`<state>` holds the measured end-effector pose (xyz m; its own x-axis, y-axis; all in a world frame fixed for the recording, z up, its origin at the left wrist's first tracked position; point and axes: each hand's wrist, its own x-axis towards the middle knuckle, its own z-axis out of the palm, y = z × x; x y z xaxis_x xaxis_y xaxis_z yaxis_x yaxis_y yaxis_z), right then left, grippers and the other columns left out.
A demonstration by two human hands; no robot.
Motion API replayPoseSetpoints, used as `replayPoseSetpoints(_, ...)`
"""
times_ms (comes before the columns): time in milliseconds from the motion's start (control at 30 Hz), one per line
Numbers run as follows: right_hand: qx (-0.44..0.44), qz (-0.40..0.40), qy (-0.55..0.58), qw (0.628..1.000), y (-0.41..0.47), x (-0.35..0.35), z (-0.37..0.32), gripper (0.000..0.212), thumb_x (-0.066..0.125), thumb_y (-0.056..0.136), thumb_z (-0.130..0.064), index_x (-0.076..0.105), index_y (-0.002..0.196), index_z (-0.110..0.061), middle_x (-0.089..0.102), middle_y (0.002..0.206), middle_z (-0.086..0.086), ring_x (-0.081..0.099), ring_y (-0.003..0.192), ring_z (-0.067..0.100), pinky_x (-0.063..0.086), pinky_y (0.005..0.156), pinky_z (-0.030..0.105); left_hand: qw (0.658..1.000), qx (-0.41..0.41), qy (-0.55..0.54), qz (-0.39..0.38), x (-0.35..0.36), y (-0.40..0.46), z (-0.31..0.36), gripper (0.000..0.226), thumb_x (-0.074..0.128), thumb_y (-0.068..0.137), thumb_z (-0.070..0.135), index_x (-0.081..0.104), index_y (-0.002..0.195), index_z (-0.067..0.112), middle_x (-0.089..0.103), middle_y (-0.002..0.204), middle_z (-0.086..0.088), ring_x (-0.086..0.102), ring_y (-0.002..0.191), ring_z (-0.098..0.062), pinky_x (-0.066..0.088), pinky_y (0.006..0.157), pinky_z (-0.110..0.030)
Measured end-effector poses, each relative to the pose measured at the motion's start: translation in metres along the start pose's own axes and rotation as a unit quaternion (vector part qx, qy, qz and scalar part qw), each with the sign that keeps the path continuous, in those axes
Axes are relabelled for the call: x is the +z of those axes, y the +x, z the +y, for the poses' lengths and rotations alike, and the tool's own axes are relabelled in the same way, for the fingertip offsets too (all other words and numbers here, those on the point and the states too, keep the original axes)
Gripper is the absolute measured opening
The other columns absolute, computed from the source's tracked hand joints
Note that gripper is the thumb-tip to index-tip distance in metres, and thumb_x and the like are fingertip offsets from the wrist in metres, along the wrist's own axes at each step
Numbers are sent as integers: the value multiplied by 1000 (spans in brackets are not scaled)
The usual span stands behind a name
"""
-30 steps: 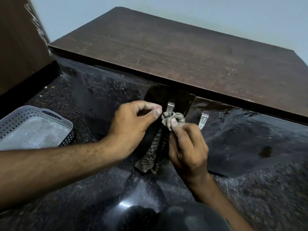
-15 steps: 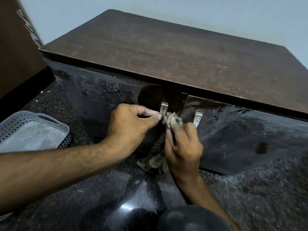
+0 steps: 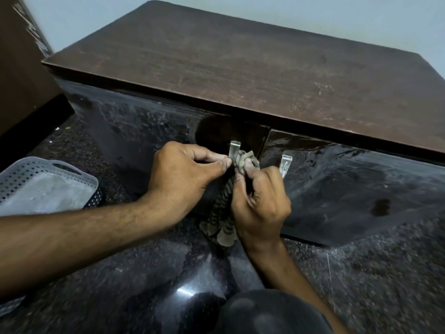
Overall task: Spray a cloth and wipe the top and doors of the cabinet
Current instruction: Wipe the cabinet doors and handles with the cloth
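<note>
1. Left hand (image 3: pixel 185 179): fingers curled, thumb and forefinger pinching the bunched top of the cloth (image 3: pixel 225 210) right at the left door handle (image 3: pixel 234 150).
2. Right hand (image 3: pixel 261 201): fingers curled round the same cloth from the right, gripping the bunch and the twisted length below it.
3. Cloth: striped, grey-brown, wadded against the lower part of the left door handle, tail hanging down between the two wrists toward the dark speckled floor (image 3: pixel 120 297).
4. Right door handle (image 3: pixel 285 165): just beside the right hand's knuckles, partly hidden by them.
5. Cabinet (image 3: pixel 240 75): brown scuffed top, two glossy dark doors meeting just right of the cloth.
6. Perforated white basket (image 3: pixel 48 182): on the floor at far left, apart from the hands.
</note>
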<state>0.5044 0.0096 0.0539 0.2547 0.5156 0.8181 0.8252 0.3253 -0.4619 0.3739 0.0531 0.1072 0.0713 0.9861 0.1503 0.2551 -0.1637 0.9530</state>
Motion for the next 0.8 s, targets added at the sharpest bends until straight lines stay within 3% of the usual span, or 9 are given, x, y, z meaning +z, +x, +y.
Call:
replayPoseSetpoints(133, 28, -1, 15, 1000, 0, -3, 1, 5, 75, 81, 4, 69, 82, 4, 63, 74, 12, 57, 68, 14, 49, 65, 18, 1000, -10, -5, -3, 0, -2, 2, 5, 85, 75, 23, 81, 78, 25, 77, 75, 15, 72, 73, 3, 50, 63, -7)
replayPoseSetpoints(267, 23, 12, 37, 999, 8, -4, 1, 3, 70, 85, 4, 71, 88, 5, 62, 76, 10, 58, 70, 13, 47, 70, 14, 1000, -21, -5, 2, -1, -2, -2, 5, 85, 74, 25, 81, 77, 27, 77, 73, 16, 70, 68, 6, 48, 59, -6)
replayPoseSetpoints(400, 6, -47, 24, 999, -10, -2, 2, 11, 66, 82, 14, 69, 92, 10, 58, 77, 14, 59, 66, 24, 51, 62, 31, 1000, -23, 0, -1, -1, -3, -2, 4, 85, 74, 29, 81, 75, 28, 76, 70, 16, 66, 60, 9, 45, 55, -6)
replayPoseSetpoints(500, 15, -66, 23, 997, -12, -4, 4, 12, 66, 83, 11, 70, 94, 8, 57, 80, 12, 58, 69, 23, 51, 63, 34, 1000, -29, 10, -3, -4, -4, 0, 4, 85, 74, 28, 81, 74, 30, 76, 71, 17, 66, 61, 9, 46, 56, -6)
replayPoseSetpoints(567, 23, -56, 32, 998, -12, -10, 3, 12, 66, 86, 6, 70, 96, 6, 58, 83, 11, 60, 72, 19, 52, 66, 31, 999, -35, 12, 0, -4, -4, 1, 6, 85, 74, 26, 80, 73, 30, 75, 70, 18, 66, 60, 10, 45, 55, -5)
replayPoseSetpoints(700, -17, 6, 50, 999, -6, -23, -4, 18, 65, 91, -2, 69, 107, 6, 56, 89, 12, 51, 86, 2, 46, 81, 10, 999, -40, 18, -2, 0, -5, 5, 9, 85, 73, 24, 79, 69, 29, 74, 66, 20, 66, 61, 12, 44, 54, -4)
replayPoseSetpoints(800, -67, -34, 44, 996, 9, -10, -12, 27, 66, 91, -1, 68, 116, 7, 60, 99, 19, 60, 94, 18, 54, 86, 25, 997, -66, 45, 2, -5, -8, 1, 13, 81, 74, 23, 78, 65, 31, 73, 63, 19, 65, 59, 10, 45, 51, -9)
